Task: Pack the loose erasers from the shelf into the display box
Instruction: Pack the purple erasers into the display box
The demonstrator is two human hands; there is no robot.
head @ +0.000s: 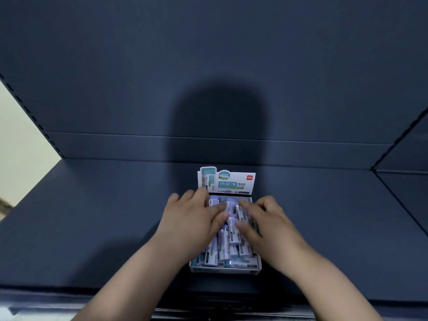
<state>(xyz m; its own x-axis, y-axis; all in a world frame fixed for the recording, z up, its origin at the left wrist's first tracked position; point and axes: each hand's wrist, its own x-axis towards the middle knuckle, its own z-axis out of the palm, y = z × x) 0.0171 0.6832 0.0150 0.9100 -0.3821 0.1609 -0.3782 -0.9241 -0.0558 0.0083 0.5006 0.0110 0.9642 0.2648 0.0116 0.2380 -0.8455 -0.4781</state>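
**Both hands over the display box (224, 270).** Your left hand (193, 220) is spread, with the fingers nearly straight and fanned apart. It lies palm-down across the left half of the box. Its outer fingers reach past the box's left wall toward the back, and its inner fingertips rest on the erasers (228, 243). Your right hand (267, 224) is likewise spread and palm-down over the right half of the box. Its fingers point inward to the box's middle and touch the top layer. Blur hides whether any fingertip pinches a single eraser.

Both forearms enter from the near side and converge on the box. The erasers, in white, lilac and teal sleeves, fill the box in a loose heap at mixed angles, directly beneath and between the two hands. The printed header card (228, 181) stands upright at the box's back, just beyond the fingertips. The dark blue shelf (92, 216) bears the box, and its front edge lies a little nearer you than the box's front wall.
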